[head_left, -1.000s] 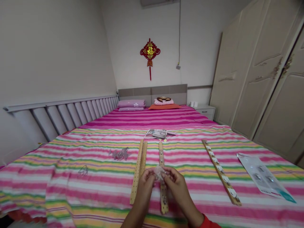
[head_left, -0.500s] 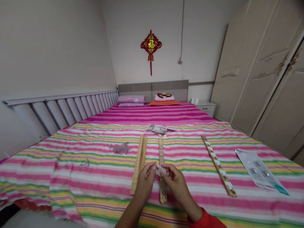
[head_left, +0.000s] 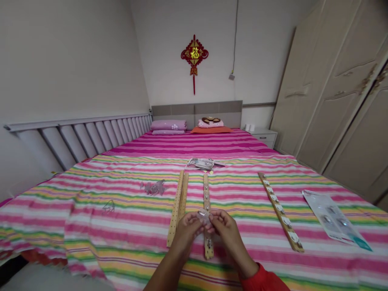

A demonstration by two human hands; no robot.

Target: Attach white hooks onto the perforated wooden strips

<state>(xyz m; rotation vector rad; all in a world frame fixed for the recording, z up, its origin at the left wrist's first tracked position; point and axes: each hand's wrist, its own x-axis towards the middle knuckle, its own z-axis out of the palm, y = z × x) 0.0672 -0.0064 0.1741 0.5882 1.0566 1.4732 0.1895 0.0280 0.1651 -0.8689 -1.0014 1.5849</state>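
Observation:
Between my left hand [head_left: 188,227] and my right hand [head_left: 222,223] is a small clear plastic packet [head_left: 203,217]; the fingers of both are closed on it. What lies inside the packet is too small to make out. Just beneath my hands a narrow wooden strip [head_left: 208,251] carries a row of small shiny metal pieces. Left of it lie two more wooden strips [head_left: 173,220] with rows of small holes. Further right, another wooden strip [head_left: 281,214] bears several white round pieces.
A blister pack [head_left: 330,216] lies at the right on the striped bedspread [head_left: 121,246]. Crumpled clear plastic scraps [head_left: 154,187] are at the left. Beyond the strips is a pile of small packets [head_left: 202,163]. A metal bed rail [head_left: 79,121] runs along the left wall.
My hands have shifted the clear packet slightly, and it now shows flatter and wider between my fingers. The view has tilted a little; the strips lie unmoved.

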